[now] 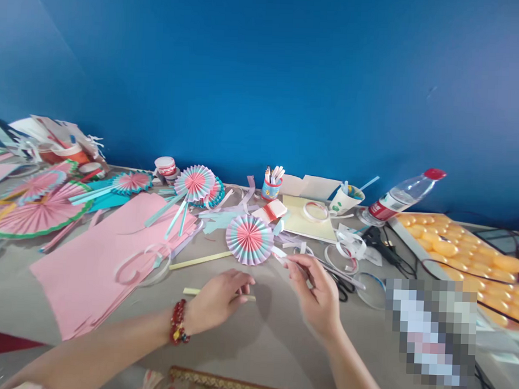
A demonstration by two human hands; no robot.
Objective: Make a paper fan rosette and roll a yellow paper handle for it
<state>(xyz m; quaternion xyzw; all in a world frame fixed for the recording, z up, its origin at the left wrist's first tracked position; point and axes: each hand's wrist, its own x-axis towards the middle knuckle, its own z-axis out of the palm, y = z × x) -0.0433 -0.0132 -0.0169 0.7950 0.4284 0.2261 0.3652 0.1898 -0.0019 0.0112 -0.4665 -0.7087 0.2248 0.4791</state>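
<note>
A round pleated paper rosette (249, 239), pink in the middle with pale blue and lilac edges, lies on the grey table in front of me. Just right of it, my right hand (315, 293) pinches a short white strip (279, 254) between thumb and fingers; the strip's far end reaches the rosette's edge. My left hand (222, 301), with a red bead bracelet at the wrist, hovers below the rosette, fingers loosely bent and apart, holding nothing. A pale yellow strip (191, 291) passes beneath it, partly hidden. Another yellow strip (201, 260) runs to the rosette's left edge.
Pink paper sheets (99, 257) and finished paper fans (194, 184) lie left. Behind stand a pencil cup (271, 189), a paper cup (344, 200) and a tilted bottle (398, 199). Tape rolls (316, 211), a black glue gun (379, 244) and cables are right.
</note>
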